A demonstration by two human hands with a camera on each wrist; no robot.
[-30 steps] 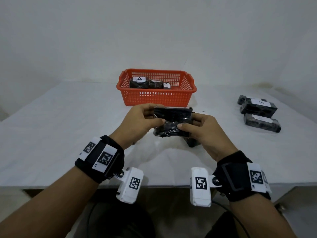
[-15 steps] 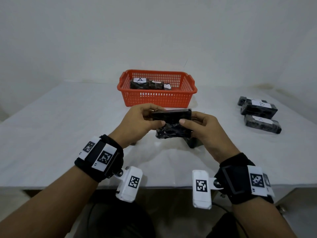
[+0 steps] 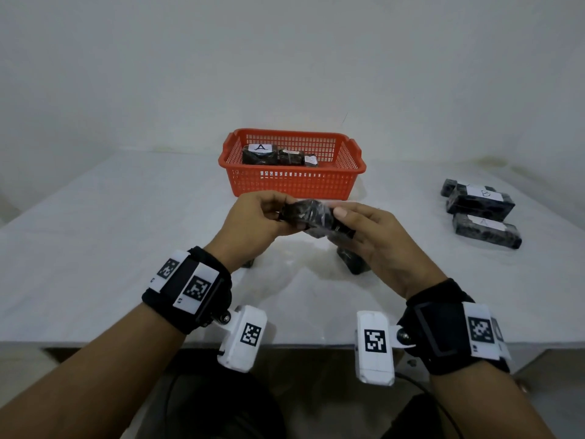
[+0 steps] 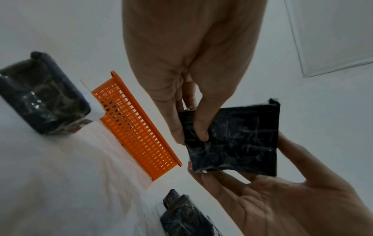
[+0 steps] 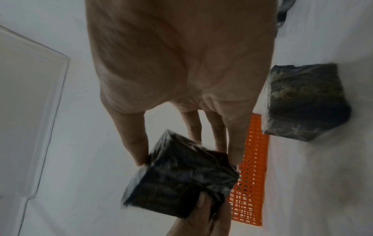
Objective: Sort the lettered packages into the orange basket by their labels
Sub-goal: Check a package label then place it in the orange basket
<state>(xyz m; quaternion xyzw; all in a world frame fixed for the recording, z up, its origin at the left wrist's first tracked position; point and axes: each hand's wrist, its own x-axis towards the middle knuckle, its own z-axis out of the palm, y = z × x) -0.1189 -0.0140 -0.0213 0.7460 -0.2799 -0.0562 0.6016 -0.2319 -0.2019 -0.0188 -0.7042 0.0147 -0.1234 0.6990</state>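
Note:
Both hands hold one black plastic-wrapped package (image 3: 311,215) in the air in front of the orange basket (image 3: 292,182). My left hand (image 3: 262,217) pinches its left end with thumb and fingers (image 4: 199,127). My right hand (image 3: 364,228) grips its right end, thumb on top. No label shows on the held package (image 4: 236,140) (image 5: 181,174) in any view. The basket holds three black packages; the leftmost (image 3: 259,153) is labelled A. Another black package (image 3: 353,263) lies on the table under my right hand.
Three more black packages lie at the right of the white table (image 3: 95,248): one with a white label (image 3: 481,202), one in front of it (image 3: 487,231), one behind (image 3: 449,187). A dark package (image 4: 40,99) lies on the table near my left wrist.
The held package has been turned between my hands and lifted slightly. Its flat glossy face no longer faces the head camera. Both hands keep their hold.

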